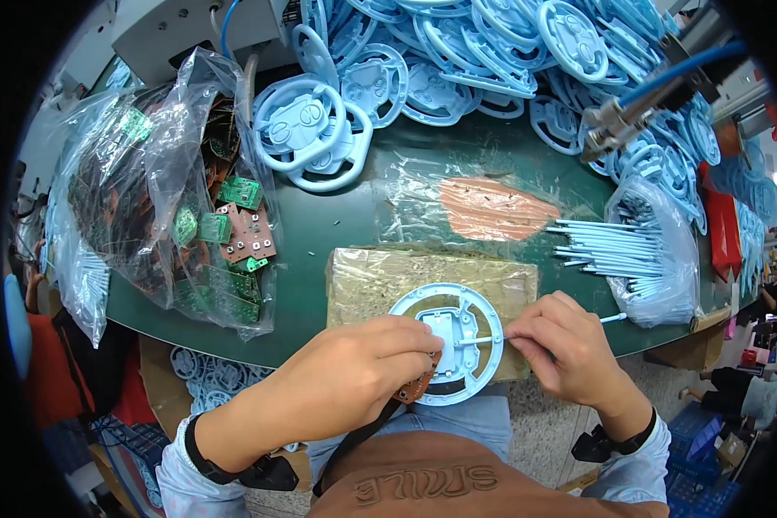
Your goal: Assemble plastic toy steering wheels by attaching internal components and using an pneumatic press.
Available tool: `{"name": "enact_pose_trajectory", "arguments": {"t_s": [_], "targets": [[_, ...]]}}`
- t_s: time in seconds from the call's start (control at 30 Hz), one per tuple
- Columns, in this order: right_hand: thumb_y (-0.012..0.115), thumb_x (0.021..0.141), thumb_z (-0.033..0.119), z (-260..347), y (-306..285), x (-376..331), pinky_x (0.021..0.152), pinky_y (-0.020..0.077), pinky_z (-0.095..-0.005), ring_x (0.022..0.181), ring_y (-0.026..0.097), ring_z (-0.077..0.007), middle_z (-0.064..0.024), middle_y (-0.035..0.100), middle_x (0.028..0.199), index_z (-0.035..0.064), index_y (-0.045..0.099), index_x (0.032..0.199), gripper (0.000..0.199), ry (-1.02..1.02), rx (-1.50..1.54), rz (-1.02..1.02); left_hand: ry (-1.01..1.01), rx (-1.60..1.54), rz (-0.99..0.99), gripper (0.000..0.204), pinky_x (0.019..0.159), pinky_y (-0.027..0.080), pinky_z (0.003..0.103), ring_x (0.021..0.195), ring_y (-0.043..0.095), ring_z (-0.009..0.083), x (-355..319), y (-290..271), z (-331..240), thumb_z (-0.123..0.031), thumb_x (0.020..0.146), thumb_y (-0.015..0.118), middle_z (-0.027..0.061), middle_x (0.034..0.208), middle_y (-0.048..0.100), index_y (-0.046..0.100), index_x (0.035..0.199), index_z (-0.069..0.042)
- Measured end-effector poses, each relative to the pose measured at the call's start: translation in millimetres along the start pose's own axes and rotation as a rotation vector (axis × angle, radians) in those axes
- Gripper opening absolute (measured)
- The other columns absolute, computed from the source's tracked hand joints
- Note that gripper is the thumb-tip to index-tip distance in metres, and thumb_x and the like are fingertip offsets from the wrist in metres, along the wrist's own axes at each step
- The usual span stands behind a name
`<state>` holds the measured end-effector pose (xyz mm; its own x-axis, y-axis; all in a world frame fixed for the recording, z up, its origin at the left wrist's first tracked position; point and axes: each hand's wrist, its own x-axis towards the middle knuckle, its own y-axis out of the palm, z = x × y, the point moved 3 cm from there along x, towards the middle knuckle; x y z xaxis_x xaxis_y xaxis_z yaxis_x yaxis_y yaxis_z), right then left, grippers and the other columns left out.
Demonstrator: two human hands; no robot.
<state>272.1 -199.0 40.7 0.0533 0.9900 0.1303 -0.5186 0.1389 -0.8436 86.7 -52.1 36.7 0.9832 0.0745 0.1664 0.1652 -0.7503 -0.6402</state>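
Observation:
A light blue plastic steering-wheel part (457, 304) lies face down on a tape-covered block (380, 281) at the table's near edge. My left hand (354, 375) holds a small brown circuit board (416, 388) against the wheel's lower left side. My right hand (561, 345) pinches a thin light blue plastic stick (483, 341) and has its tip at the wheel's hub. A second stick (613, 319) pokes out past my right hand's fingers.
A clear bag of green and brown circuit boards (207, 224) sits at the left. Heaped blue wheel parts (457, 60) fill the back. A bag of blue sticks (639, 259) lies at the right, below a hanging pneumatic tool (630, 112). Table surface is dark green (337, 224).

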Motion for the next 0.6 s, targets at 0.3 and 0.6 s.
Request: {"name": "enact_pose_trajectory", "arguments": {"t_s": [0.3,0.6], "targets": [[0.073,0.073,0.002,-3.0,0.9,0.8,0.059,0.0490,-0.0348,0.075,0.059,-0.0251,-0.0044,0.060,0.084,0.0075,0.067,0.089,0.018,0.000,0.015,-0.004,0.010,-0.024,0.019,0.023,0.087,0.055,0.038,0.104,0.066,0.0280,2.8,-3.8,2.4,0.003,0.069,0.070,0.0079,0.109,0.069,0.068,0.091,-0.001],[0.073,0.073,0.002,1.3,2.7,-1.8,0.059,0.0492,-0.0345,0.074,0.059,-0.0253,-0.0049,0.059,0.083,0.0070,0.067,0.089,0.018,0.016,0.000,-0.017,-0.035,0.025,-0.228,0.021,0.079,0.052,0.039,0.095,0.065,0.0296,8.6,-7.1,-6.9,0.001,0.071,0.074,0.0090,0.106,0.067,0.068,0.090,-0.003]]}}
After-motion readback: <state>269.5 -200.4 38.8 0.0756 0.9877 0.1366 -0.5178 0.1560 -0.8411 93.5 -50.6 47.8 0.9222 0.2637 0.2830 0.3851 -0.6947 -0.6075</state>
